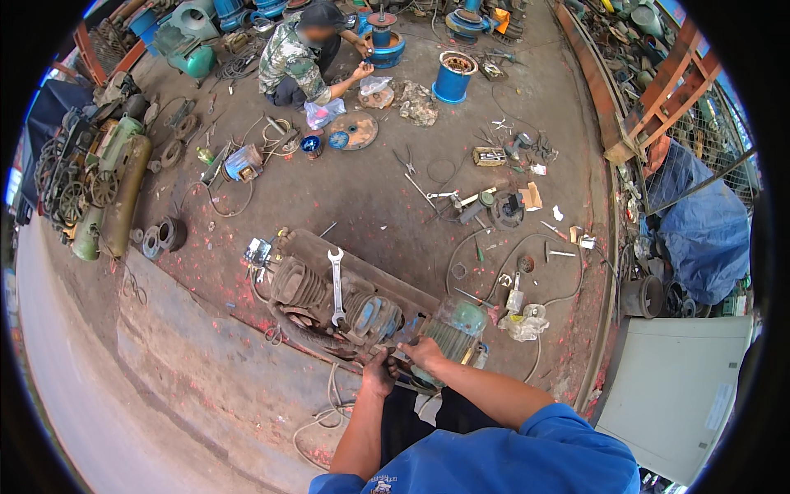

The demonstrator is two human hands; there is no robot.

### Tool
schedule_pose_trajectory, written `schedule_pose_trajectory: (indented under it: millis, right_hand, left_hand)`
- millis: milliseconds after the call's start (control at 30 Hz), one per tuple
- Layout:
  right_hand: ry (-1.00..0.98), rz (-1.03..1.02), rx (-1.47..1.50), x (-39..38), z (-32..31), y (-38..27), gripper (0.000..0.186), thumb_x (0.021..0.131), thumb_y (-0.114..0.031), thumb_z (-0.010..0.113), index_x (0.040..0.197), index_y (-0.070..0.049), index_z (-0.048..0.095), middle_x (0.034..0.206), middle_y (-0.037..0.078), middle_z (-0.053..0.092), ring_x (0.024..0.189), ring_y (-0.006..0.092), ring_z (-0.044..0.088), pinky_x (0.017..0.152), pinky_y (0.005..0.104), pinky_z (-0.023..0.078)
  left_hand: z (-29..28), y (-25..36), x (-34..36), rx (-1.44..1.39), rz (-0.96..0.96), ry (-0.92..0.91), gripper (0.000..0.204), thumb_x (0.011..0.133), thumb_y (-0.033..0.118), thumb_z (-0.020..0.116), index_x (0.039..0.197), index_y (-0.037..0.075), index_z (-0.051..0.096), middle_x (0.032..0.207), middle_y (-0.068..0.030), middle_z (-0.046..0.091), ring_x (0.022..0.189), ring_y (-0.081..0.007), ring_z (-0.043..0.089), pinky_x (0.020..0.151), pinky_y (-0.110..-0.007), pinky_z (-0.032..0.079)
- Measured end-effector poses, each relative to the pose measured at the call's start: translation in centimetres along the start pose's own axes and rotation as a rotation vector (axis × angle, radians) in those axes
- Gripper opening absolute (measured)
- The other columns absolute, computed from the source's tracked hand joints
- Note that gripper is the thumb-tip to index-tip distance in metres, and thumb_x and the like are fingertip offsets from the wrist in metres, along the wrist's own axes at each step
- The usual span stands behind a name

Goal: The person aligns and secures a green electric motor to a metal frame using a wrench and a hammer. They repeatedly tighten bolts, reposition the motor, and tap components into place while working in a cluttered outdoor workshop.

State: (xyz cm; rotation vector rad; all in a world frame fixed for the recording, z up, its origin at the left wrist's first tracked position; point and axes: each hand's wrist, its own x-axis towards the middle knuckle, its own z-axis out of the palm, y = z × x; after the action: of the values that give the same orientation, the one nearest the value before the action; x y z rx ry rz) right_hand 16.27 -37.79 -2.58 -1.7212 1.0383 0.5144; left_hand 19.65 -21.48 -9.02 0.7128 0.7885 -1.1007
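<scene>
An old dusty air compressor with finned cylinders lies in front of me, a green motor at its right end. A large open-end wrench rests across its top. My left hand is closed low at the near side of the machine, its grip partly hidden. My right hand is just right of it, fingers curled at a small part beside the motor; what either holds is too small to make out.
A co-worker crouches at the back beside blue pump housings. Old compressors stand at left. Scattered tools, hoses and cables lie around. An orange steel frame, blue tarp and pale cabinet are at right.
</scene>
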Motion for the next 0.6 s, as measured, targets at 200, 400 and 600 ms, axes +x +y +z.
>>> schedule_pose_trajectory:
  millis: [200, 400, 600]
  right_hand:
    - [-0.107, 0.273, 0.414, 2.1, 1.8, 2.3, 0.043, 0.088, -0.035, 0.075, 0.087, 0.007, 0.066, 0.078, 0.012, 0.069, 0.063, 0.0177, 0.062, 0.059, 0.0362, 0.049]
    - [0.030, 0.033, 0.096, 2.9, 2.7, 3.8, 0.038, 0.085, -0.032, 0.077, 0.098, 0.003, 0.069, 0.082, 0.011, 0.069, 0.073, 0.0192, 0.062, 0.069, 0.0379, 0.049]
    - [0.126, -0.202, -0.134, 2.1, 1.9, 2.4, 0.036, 0.084, -0.033, 0.074, 0.100, -0.001, 0.067, 0.085, 0.019, 0.069, 0.078, 0.0328, 0.067, 0.072, 0.0435, 0.051]
  left_hand:
    - [0.2, 0.1, 0.0, -0.023, 0.018, -0.012, 0.021, 0.100, 0.027, 0.054, 0.107, 0.009, 0.061, 0.068, 0.0018, 0.048, 0.062, -0.0121, 0.042, 0.055, -0.026, 0.035]
    - [-0.2, -0.6, -0.1, -0.014, -0.014, 0.033, 0.021, 0.100, 0.027, 0.053, 0.106, 0.009, 0.061, 0.069, 0.0021, 0.050, 0.061, -0.0118, 0.043, 0.055, -0.026, 0.034]
    - [-0.2, -0.8, -0.4, 0.005, -0.013, -0.005, 0.018, 0.099, 0.025, 0.053, 0.104, 0.011, 0.062, 0.071, 0.0027, 0.051, 0.062, -0.0115, 0.044, 0.056, -0.026, 0.035]
